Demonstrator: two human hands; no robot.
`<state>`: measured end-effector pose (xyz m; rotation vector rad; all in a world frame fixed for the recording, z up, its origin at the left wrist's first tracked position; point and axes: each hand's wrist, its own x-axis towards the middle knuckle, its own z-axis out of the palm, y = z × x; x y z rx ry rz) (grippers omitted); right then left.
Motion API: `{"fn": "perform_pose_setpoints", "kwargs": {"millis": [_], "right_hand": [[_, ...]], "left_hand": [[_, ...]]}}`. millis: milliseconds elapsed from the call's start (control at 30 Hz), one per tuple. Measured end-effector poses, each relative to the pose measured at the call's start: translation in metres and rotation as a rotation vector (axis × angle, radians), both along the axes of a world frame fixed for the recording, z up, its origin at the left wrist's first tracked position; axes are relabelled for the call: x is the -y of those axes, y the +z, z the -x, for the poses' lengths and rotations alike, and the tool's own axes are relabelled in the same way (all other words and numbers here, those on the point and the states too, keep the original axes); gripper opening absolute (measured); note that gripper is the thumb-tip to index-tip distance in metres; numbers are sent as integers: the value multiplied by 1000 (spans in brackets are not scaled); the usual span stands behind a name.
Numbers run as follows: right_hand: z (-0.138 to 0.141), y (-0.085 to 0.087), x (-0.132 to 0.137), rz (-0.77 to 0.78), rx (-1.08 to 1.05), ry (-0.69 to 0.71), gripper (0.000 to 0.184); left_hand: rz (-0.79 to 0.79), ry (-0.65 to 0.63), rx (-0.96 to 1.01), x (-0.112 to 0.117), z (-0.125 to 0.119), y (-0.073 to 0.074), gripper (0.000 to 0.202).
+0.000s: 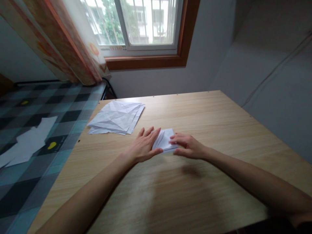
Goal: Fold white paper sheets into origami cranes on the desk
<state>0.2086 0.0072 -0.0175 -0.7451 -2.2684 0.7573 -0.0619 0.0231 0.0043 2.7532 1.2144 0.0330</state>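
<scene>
A small folded piece of white paper (pixel 168 138) lies on the wooden table between my two hands, its layers showing along the left and near edges. My left hand (pixel 145 146) rests flat with fingers spread, pressing on the paper's left side. At the right edge, the fingertips of my right hand (pixel 188 146) touch the paper. Its thumb sits apart from the fingers, near the paper's lower corner, and the fingers are slightly blurred.
Creased white sheets (pixel 117 117) lie stacked at the table's far left. More white paper (pixel 31 139) rests on a checked cloth (pixel 21 191) left of the wooden table (pixel 207 113). Behind are a window (pixel 148 22), a curtain (pixel 70 42) and a cable (pixel 273 71) along the right wall.
</scene>
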Motion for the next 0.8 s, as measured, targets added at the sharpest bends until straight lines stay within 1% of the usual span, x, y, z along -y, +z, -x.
{"fn": "perform_pose_setpoints", "kwargs": {"millis": [33, 67, 167, 267, 367, 467, 533, 600, 633, 733, 800], "right_hand": [[0, 0, 1, -35, 17, 25, 25], [0, -1, 2, -70, 39, 36, 19], [-2, -2, 4, -155, 90, 16, 18], [-4, -3, 2, -208, 108, 26, 16], [-4, -2, -2, -241, 105, 47, 18], [-5, -1, -7, -274, 125, 57, 21], [-5, 0, -9, -313, 159, 56, 18], [-7, 1, -10, -379, 201, 51, 10], [-7, 2, -11, -418, 218, 50, 7], [-10, 5, -11, -528, 250, 37, 16], [-11, 7, -12, -580, 270, 28, 19]], "left_hand": [[1, 8, 13, 0, 0, 0, 82], [-3, 19, 33, 0, 1, -1, 80], [-26, 50, 125, 0, 2, -2, 74], [-59, 71, 182, 1, 4, -4, 76], [-82, 50, 139, 0, 5, -4, 72], [-54, -19, 64, -2, 6, -3, 66], [-24, -48, 36, -4, 7, -2, 60], [-9, -62, 31, -4, 8, 0, 56], [-12, -70, 31, -4, 8, 0, 56], [-49, -101, 32, -3, 10, 3, 68], [-85, -115, 31, -1, 9, 5, 72]]}}
